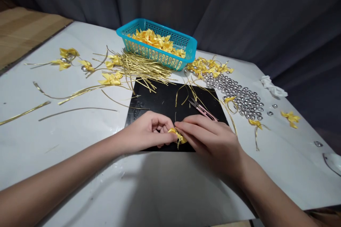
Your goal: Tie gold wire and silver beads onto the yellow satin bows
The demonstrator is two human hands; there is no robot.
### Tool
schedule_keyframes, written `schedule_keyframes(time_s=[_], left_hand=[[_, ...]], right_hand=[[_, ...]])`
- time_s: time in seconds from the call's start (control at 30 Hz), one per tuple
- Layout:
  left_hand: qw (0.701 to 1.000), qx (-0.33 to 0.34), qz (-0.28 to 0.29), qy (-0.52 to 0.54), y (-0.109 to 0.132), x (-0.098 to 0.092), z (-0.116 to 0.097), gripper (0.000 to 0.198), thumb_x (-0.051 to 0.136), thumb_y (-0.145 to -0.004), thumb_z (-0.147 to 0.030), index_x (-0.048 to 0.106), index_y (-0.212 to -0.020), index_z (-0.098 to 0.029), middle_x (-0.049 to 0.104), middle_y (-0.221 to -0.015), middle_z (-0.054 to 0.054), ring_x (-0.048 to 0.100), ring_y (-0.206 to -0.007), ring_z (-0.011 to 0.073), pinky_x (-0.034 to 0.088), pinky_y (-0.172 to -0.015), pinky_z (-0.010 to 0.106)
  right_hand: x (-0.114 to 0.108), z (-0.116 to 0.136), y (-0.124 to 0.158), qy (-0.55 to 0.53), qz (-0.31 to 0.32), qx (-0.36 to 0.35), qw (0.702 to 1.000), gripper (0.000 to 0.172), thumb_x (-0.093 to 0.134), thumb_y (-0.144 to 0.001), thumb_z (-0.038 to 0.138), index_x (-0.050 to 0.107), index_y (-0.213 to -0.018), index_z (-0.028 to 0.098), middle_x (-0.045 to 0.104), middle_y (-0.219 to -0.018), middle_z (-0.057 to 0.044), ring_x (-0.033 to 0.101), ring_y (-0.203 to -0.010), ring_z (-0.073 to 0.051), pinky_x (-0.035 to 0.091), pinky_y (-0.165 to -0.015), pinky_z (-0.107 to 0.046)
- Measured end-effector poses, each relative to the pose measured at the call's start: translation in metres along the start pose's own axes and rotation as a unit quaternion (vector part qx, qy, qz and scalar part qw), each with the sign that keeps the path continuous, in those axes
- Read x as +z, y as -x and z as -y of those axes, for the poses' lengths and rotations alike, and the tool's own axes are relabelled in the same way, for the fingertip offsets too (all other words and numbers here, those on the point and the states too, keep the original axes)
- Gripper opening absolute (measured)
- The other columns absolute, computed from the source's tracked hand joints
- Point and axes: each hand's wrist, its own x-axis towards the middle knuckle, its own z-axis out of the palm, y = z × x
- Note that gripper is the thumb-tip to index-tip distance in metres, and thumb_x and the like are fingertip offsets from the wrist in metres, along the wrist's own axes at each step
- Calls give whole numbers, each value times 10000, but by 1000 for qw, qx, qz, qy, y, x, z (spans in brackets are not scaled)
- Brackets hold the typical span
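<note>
My left hand (149, 129) and my right hand (210, 138) meet over the near edge of a black mat (165, 101). Both pinch a small yellow ribbon bow (178, 135) with a thin gold wire tie sticking out of it. The fingers of each hand are curled closed around the bow. Pink-handled scissors (204, 110) lie on the mat just beyond my right hand.
A teal basket (160, 55) of yellow bows stands at the back. A heap of gold wire ties (141, 67) lies in front of it. Silver beads (239, 95) spread to the right. Loose bows (66, 58) and wires dot the white table (53, 138).
</note>
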Motion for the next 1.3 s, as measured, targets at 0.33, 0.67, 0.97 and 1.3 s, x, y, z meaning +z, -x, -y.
schedule_keyframes(time_s=[0.33, 0.67, 0.97, 1.3], left_hand=[[1000, -2, -1, 17, 0, 0, 0, 115, 645, -662, -157, 561, -587, -135, 514, -527, -61, 438, -476, 50, 381, -470, 161], [1000, -6, 10, 10, 1, 0, 0, 119, 642, -667, -172, 558, -588, -141, 518, -530, -54, 448, -488, 59, 375, -474, 168], [1000, -21, 13, 12, 1, 1, 0, 202, 711, -635, -258, 554, -596, -137, 484, -515, -63, 414, -496, 61, 313, -469, 174], [998, 15, 45, -46, 3, -2, 3, 224, 652, -707, -269, 520, -583, -136, 379, -481, -81, 283, -443, 32, 214, -401, 159]], right_hand=[[3, 4, 0, -17, -34, 11, 999, 206, 473, -894, 147, 679, -908, 136, 663, -821, -55, 614, -667, -90, 452, -562, -179], [5, 0, 1, -96, -29, 25, 995, 197, 478, -890, 140, 658, -968, 157, 643, -875, -62, 612, -752, -102, 494, -648, -180], [-1, -1, -3, -111, 21, 11, 994, 179, 434, -883, 127, 611, -890, 154, 609, -860, -61, 583, -754, -112, 466, -625, -199], [2, 9, -10, -369, 135, 289, 873, 176, 437, -898, 264, 529, -802, 150, 495, -637, 16, 406, -503, -63, 300, -438, -175]])
